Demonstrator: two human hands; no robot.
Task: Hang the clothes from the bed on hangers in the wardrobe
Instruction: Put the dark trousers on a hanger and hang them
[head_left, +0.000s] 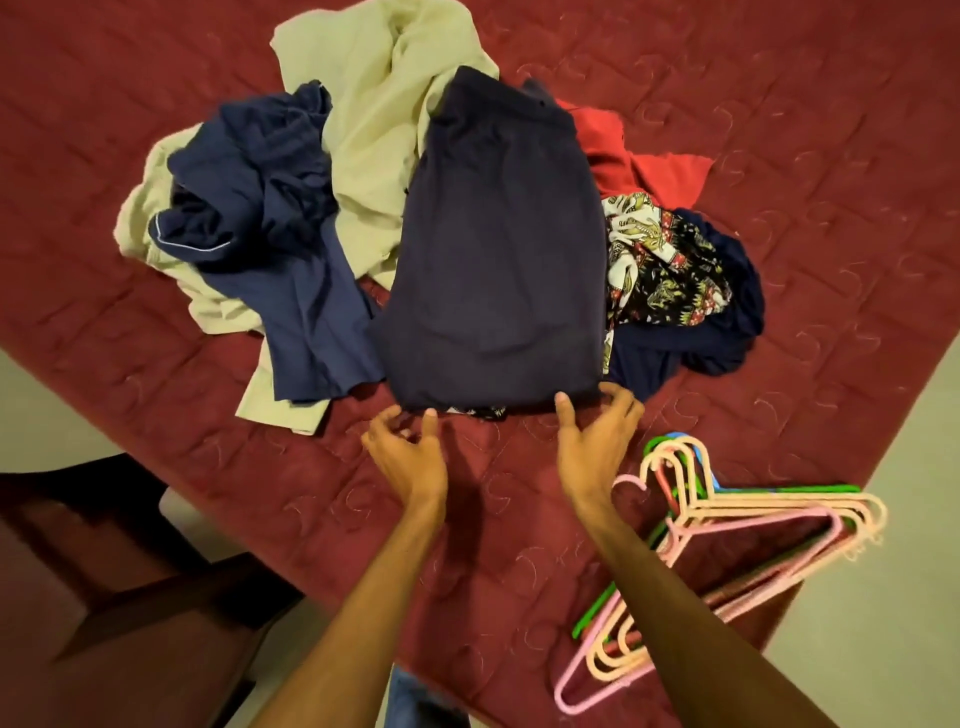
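The folded navy garment (493, 260) is lying flat on the bed (156, 374), in the middle of a loose pile of clothes, its near hem facing the person. The left grip (410, 452) is hovering just at that hem's left end, its fingers hanging loosely curled and holding nothing, with the thumb tip reaching about to the cloth's edge. The right grip (597, 431) is sitting at the hem's right corner, thumb and fingers spread apart and touching the edge; whether any cloth is being pinched between them cannot be told. A crumpled blue garment (270, 218) is lying to the left of the navy one, over a cream garment (374, 130) that is spreading out behind and beneath it. A red garment (623, 156) is showing behind the navy one on the right, and a patterned cloth (654, 260) is bunching just beside its right edge, on top of more dark fabric. A stack of pink, peach, green and blue hangers (727, 519) is lying on the bed's near right corner, just right of the right forearm, hooks pointing toward the pile. Dark wooden furniture (104, 571) is standing by the bed at lower left.
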